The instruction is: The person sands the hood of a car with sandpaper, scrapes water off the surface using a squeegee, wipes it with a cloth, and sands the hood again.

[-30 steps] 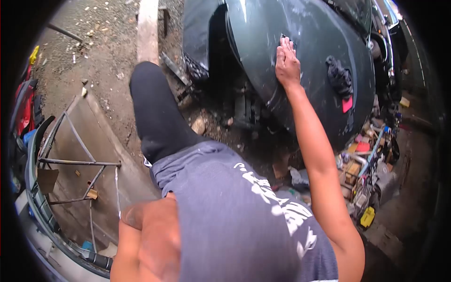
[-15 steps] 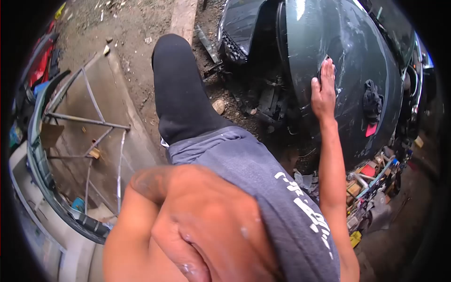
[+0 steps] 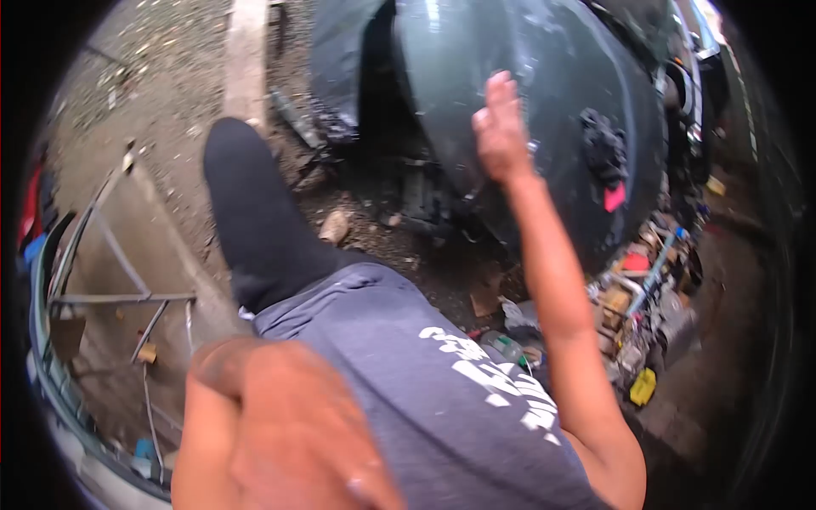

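My right hand point(image 3: 505, 136) is stretched over a dark green, glossy car body panel point(image 3: 552, 85). Its fingers are extended, and the palm faces the panel; whether it touches cannot be told. No object shows in it. To its right, a dark crumpled cloth point(image 3: 603, 146) lies on the panel with a pink piece point(image 3: 614, 199) at its lower end. My left hand point(image 3: 306, 433) is raised very close to the camera on a bent arm. It is smeared by motion, so its fingers and anything in them cannot be made out.
A brown panel with a metal frame point(image 3: 127, 298) lies at the left. A wooden plank point(image 3: 246, 59) rests on the gravelly ground ahead, and a stone point(image 3: 334, 227) sits by my leg. Mixed clutter point(image 3: 637, 289), including a yellow item point(image 3: 643, 387), lies below the car panel.
The whole view has shifted, so the car panel appears farther left. My right hand remains over the panel with fingers extended. My left hand appears lower and more blurred.
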Demonstrator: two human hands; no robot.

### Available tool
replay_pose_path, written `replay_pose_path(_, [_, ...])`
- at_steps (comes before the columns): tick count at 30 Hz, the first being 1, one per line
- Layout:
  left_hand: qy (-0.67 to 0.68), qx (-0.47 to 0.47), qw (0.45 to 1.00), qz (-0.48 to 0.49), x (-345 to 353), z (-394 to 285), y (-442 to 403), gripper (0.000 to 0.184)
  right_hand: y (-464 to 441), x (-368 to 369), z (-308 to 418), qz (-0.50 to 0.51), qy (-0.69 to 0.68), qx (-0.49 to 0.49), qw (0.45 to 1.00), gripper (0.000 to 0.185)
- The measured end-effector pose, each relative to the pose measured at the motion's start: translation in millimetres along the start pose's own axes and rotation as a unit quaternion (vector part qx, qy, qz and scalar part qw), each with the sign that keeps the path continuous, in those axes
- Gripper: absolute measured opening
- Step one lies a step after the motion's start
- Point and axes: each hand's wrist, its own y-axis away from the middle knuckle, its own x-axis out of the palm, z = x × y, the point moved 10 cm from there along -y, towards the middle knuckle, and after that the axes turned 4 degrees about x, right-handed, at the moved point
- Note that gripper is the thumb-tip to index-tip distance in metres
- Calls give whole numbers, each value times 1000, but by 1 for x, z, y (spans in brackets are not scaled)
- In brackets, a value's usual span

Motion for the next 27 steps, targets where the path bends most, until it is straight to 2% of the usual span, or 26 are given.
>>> replay_pose_path(1, [-86,55,995,4,-7,-16,-12,96,-26,2,-18,-40,34,-48,997,57])
replay_pose_path(2, [-171,117,978,-6,-13,-34,-22,85,-47,10,-9,-52,160,-192,967,51])
replay_pose_path(3, [-262,177,948,-25,-15,-45,-32,74,-60,14,-13,-95,174,-223,954,49])
replay_pose_path(4, [-330,227,915,-50,-17,-60,-40,64,-79,26,-45,-69,103,-90,988,52])
replay_pose_path(5, [-376,250,890,-67,-19,-69,-45,53,-74,20,-41,-28,25,27,999,56])
replay_pose_path(6, [-400,253,877,-80,-25,-75,-51,43,-48,17,-24,-19,26,25,999,56])
replay_pose_path(8, [-456,244,850,-102,-39,-89,-55,41,1,10,3,-10,-27,11,1000,60])
replay_pose_path(11, [-494,198,838,-119,-48,-99,-52,38,18,4,13,-4,0,12,1000,59])
replay_pose_path(15, [-563,46,823,-58,-31,-94,-48,35,-58,16,-36,-18,23,52,998,59])
replay_pose_path(17, [-591,-50,805,-6,-25,-101,-41,34,-70,11,-36,-40,31,0,999,57])
replay_pose_path(18, [-604,-102,790,11,-25,-110,-37,33,-52,8,-26,-34,-17,28,999,55])
replay_pose_path(19, [-610,-165,775,12,-29,-127,-29,32,-27,1,-5,-36,-42,-1,998,55])
replay_pose_path(20, [-604,-231,762,-20,-41,-147,-20,32,3,-2,10,-8,-70,13,997,56])
replay_pose_path(21, [-536,-345,760,-127,-64,-170,5,40,28,-4,20,11,-61,29,998,57])
replay_pose_path(22, [-478,-414,719,-289,-84,-203,40,35,36,-1,19,32,-54,44,997,57])
replay_pose_path(23, [-486,-386,667,-413,-108,-243,53,43,23,-1,10,43,-69,42,996,57])
replay_pose_path(25, [-585,-479,505,-417,-168,-304,83,39,-27,-1,-17,37,-101,23,994,57])
replay_pose_path(27, [-565,-598,360,-440,-216,-324,132,42,-83,6,-49,43,-75,33,996,57])
